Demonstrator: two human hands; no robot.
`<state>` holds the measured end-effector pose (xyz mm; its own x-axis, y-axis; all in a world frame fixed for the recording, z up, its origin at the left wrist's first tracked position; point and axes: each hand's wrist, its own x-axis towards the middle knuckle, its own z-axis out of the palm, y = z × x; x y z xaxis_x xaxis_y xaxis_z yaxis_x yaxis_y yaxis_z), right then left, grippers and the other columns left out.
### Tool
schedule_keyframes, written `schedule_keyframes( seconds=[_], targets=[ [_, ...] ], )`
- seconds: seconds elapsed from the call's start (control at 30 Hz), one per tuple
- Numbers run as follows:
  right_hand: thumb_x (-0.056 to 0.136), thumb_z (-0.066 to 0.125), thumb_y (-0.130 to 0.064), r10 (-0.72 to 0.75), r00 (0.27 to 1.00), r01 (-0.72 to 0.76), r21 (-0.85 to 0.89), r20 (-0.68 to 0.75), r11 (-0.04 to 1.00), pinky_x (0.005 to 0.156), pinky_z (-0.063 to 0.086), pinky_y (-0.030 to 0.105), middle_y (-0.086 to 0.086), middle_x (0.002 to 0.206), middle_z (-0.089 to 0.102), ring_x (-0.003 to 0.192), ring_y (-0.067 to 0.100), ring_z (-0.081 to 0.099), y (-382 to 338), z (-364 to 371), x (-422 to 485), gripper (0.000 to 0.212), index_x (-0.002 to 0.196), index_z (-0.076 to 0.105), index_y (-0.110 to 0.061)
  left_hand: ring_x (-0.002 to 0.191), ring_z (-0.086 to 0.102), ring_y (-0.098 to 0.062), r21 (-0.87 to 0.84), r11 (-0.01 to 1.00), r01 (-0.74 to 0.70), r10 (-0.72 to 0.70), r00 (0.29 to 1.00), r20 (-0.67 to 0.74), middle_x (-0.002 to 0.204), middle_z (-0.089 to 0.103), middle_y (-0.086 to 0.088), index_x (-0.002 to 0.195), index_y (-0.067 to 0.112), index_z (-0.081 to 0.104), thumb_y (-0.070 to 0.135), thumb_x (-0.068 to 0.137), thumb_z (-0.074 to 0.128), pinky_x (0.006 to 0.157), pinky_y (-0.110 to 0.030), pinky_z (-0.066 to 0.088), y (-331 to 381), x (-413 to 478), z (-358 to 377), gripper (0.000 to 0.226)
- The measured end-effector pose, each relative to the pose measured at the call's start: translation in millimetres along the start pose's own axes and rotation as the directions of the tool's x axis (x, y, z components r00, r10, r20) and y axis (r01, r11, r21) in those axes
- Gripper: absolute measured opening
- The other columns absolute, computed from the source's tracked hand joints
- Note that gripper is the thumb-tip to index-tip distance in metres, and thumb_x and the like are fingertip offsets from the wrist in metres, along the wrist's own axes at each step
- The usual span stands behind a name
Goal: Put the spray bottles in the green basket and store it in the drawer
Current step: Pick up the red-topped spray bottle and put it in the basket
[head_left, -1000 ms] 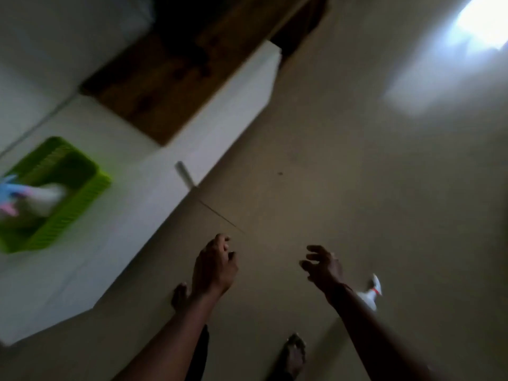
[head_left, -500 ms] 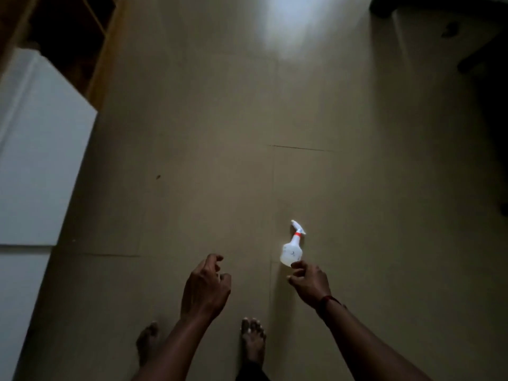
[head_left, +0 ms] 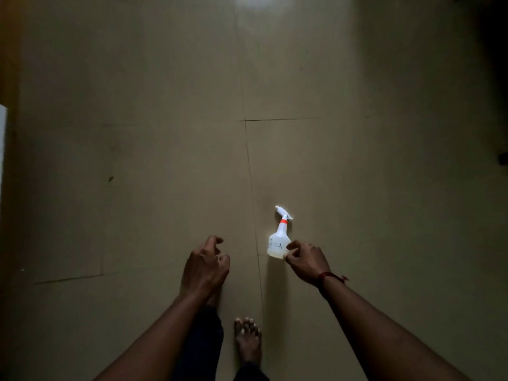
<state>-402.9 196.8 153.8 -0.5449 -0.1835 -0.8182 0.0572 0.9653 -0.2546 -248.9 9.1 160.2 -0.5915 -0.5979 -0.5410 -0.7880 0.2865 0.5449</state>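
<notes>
Dimly, white spray bottle stands upright, seemingly orange-collared.

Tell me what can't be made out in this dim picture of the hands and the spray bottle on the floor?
- Head view: whether the right hand touches the spray bottle; its fingers overlap the bottle's lower right side.
- The faint print on the bottle: too small.
- The left foot: hidden behind the left hand.
- The white object at the left edge: cut off, unidentifiable.
- The dark shapes at the right edge: lost in shadow.
</notes>
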Motion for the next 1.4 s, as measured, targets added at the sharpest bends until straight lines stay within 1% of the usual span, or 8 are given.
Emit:
schedule_keyframes(
  seconds=[0.17,0.37,0.5,0.6,0.77,0.9,1.17,1.4],
  targets=[
    [0.083,0.058,-0.033,0.080,0.997,-0.080,-0.050,0.007,0.996,0.078,0.049,0.030,0.006,0.106,0.071,0.096,0.024,0.065,11.1,17.8,90.2,0.037,0.117,0.063,-0.019,0.086,0.066,-0.028,0.039,0.998,-0.041,0.040,0.999,0.024,0.094,0.070,-0.006,0.115,0.018,0.061,0.020,0.079,0.059,0.074,-0.035,0.052,-19.2,73.8,41.1,0.036],
    [0.087,0.051,-0.038,0.232,0.972,-0.232,0.009,-0.027,0.973,0.065,0.039,0.029,0.008,0.082,0.060,0.078,0.026,0.057,37.0,48.7,209.6,0.032,0.065,0.049,-0.015,0.083,0.067,-0.024,0.086,0.993,-0.078,0.077,0.997,0.012,0.096,0.070,-0.004,0.114,0.021,0.061,0.021,0.079,0.060,0.072,-0.034,0.053,-62.6,157.4,86.5,0.035],
    [0.092,0.042,-0.050,0.239,0.968,-0.232,0.096,-0.070,0.968,0.074,0.044,0.032,0.011,0.091,0.066,0.097,0.034,0.064,51.3,76.5,263.7,0.041,0.086,0.061,-0.014,0.080,0.068,-0.026,0.120,0.990,-0.074,0.076,0.997,-0.008,0.091,0.071,-0.004,0.110,0.022,0.062,0.018,0.078,0.063,0.071,-0.036,0.054,-101.2,192.1,105.3,0.033],
    [0.087,0.058,-0.047,0.270,0.961,-0.262,0.127,-0.053,0.957,0.087,0.047,0.036,0.014,0.112,0.067,0.108,0.035,0.061,59.5,98.2,289.1,0.046,0.115,0.061,-0.012,0.079,0.068,-0.025,0.154,0.987,-0.040,0.041,0.999,-0.001,0.089,0.071,-0.004,0.109,0.022,0.062,0.017,0.077,0.064,0.071,-0.035,0.054,-126.7,198.8,115.4,0.033],
    [0.081,0.070,-0.037,0.392,0.919,-0.380,0.171,-0.047,0.909,0.095,0.050,0.045,0.018,0.120,0.064,0.110,0.036,0.060,66.9,121.9,306.9,0.053,0.121,0.054,-0.006,0.076,0.067,-0.024,0.186,0.983,-0.005,0.001,1.000,0.022,0.089,0.072,-0.004,0.108,0.021,0.063,0.017,0.076,0.065,0.069,-0.033,0.053,-146.3,184.1,127.6,0.032],
    [0.079,0.069,-0.031,0.337,0.939,-0.319,0.189,-0.072,0.929,0.085,0.051,0.037,0.015,0.111,0.067,0.102,0.034,0.062,59.6,129.7,289.8,0.042,0.114,0.060,-0.010,0.084,0.067,-0.025,0.116,0.993,-0.007,0.001,0.999,0.055,0.095,0.072,-0.006,0.113,0.020,0.062,0.019,0.079,0.063,0.073,-0.034,0.053,-124.5,164.2,143.9,0.034],
    [0.081,0.071,-0.026,0.057,0.998,-0.041,0.594,-0.008,0.803,0.074,0.054,0.036,0.002,0.092,0.071,0.088,0.024,0.069,6.4,85.7,157.3,0.012,0.092,0.065,-0.022,0.088,0.064,-0.026,-0.001,1.000,0.011,-0.011,0.999,-0.039,0.103,0.068,-0.009,0.117,0.016,0.059,0.016,0.080,0.060,0.075,-0.034,0.051,-45.1,104.1,95.6,0.037],
    [0.081,0.073,-0.037,-0.141,0.987,0.161,0.648,-0.083,0.744,0.075,0.055,0.031,-0.001,0.093,0.075,0.087,0.016,0.070,-66.0,27.8,7.9,0.020,0.094,0.070,-0.022,0.090,0.064,-0.026,-0.058,0.998,0.016,-0.029,0.974,-0.224,0.107,0.066,-0.008,0.115,0.017,0.059,0.017,0.078,0.061,0.075,-0.032,0.050,5.7,19.3,-10.9,0.037]
  ],
)
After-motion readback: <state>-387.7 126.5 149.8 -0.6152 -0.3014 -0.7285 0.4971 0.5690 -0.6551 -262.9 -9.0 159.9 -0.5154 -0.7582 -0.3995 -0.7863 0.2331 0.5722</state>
